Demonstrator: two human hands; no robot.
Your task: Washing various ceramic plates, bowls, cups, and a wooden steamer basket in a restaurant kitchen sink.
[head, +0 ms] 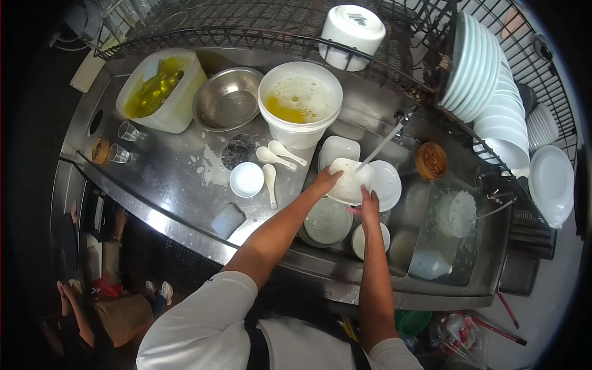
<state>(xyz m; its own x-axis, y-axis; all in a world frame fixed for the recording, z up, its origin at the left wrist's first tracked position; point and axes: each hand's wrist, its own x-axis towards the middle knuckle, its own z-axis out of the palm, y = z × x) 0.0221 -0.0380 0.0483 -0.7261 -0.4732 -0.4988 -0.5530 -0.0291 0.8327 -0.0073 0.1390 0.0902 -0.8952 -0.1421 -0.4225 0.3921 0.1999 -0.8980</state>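
Between my two hands is a white square dish [349, 187], held under a stream of water [382, 151] from the tap [407, 115]. My left hand [329, 179] grips its left edge, thumb over the rim. On the lower right edge, my right hand [368, 203] holds it with the fingers partly hidden beneath. Directly behind the dish sit stacked square dishes [342, 147]. A white round plate [390, 185] shows to its right. Below lie stacked round plates [327, 222] and a white bowl [371, 241], partly covered by my right forearm.
Left of the sink stand a white bucket [300, 132] of sudsy yellow liquid, a metal bowl [217, 111] and a plastic tub [185, 106]. Ceramic spoons [270, 187], a small bowl [246, 179] and a sponge [228, 220] lie nearer. A wire rack [286, 34] overhangs the back. Water fills the right basin [444, 254].
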